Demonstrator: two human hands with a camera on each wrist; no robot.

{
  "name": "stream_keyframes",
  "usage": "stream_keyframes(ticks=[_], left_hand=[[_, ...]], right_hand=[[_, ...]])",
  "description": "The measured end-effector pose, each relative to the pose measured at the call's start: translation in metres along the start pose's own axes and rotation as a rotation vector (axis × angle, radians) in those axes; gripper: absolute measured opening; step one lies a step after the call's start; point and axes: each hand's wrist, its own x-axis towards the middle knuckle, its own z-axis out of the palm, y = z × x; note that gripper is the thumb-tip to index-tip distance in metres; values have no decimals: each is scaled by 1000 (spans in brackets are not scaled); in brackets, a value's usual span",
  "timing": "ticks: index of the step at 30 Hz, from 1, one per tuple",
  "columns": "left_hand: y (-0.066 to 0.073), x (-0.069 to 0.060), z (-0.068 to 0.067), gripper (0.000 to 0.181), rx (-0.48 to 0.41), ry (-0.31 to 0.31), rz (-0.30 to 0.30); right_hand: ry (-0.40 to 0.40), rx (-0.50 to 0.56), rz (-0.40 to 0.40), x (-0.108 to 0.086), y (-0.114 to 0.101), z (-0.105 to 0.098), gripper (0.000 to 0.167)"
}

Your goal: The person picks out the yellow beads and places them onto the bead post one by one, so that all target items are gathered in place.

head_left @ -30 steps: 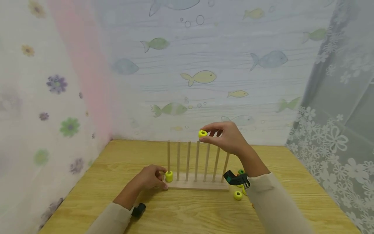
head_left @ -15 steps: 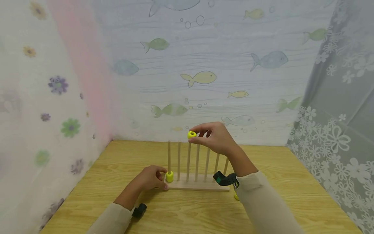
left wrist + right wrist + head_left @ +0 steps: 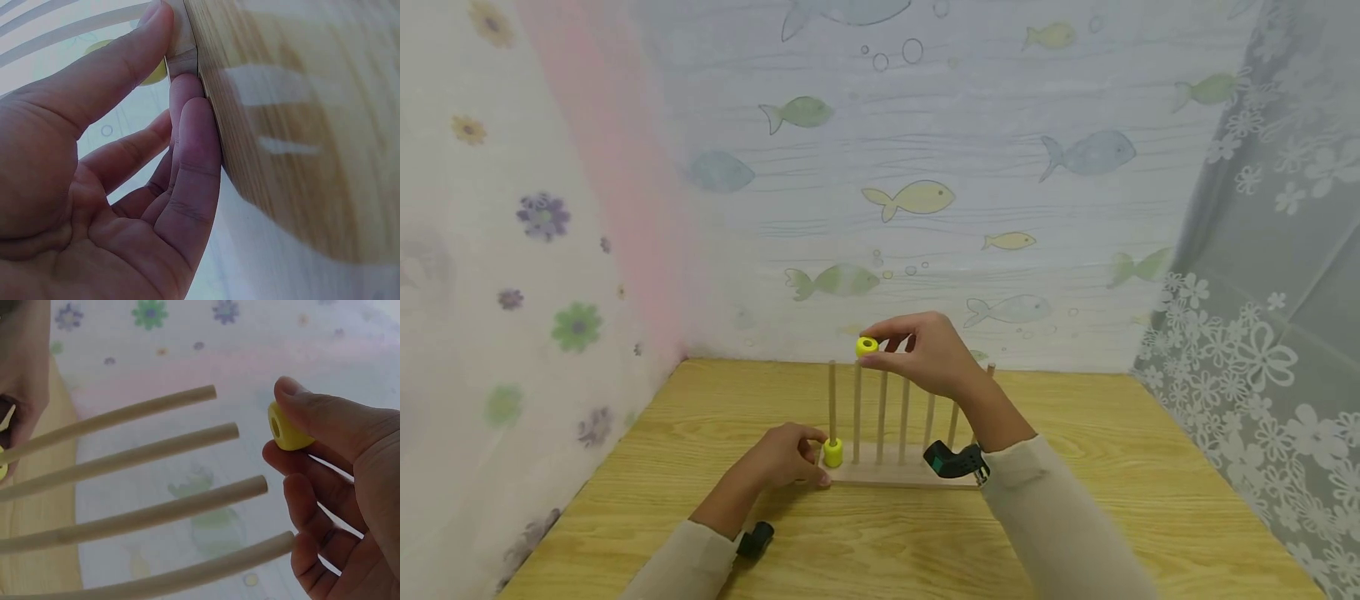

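Note:
My right hand pinches a yellow bead between thumb and fingertips, at the top of the second peg from the left. In the right wrist view the held bead is clear of the peg tips, its hole facing them. The wooden base carries a row of several upright pegs. Yellow beads sit low on the leftmost peg. My left hand grips the base's left end; in the left wrist view its thumb and fingers lie round the base end.
A wood-grain table lies under the rack. Behind stands a wall covering with fish drawings, and a flower-patterned curtain hangs at the right. My right sleeve crosses the table's right part.
My right hand has moved left with the bead, from above the middle pegs to the second peg from the left. The loose beads at the right are now hidden. My left hand has stayed put.

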Motion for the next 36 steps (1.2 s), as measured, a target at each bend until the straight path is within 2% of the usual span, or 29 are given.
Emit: stream_keyframes(ticks=[6, 15, 22, 36], left_hand=[[-1, 0, 0, 73, -5, 1, -5], [-2, 0, -1, 72, 5, 2, -1], [-2, 0, -2, 71, 3, 0, 2], [0, 1, -1, 71, 5, -6, -1]], right_hand=[[-14, 21, 17, 4, -6, 9, 29], [14, -17, 24, 8, -12, 17, 34], [-9, -35, 13, 9, -14, 22, 32], [6, -15, 33, 11, -14, 28, 27]])
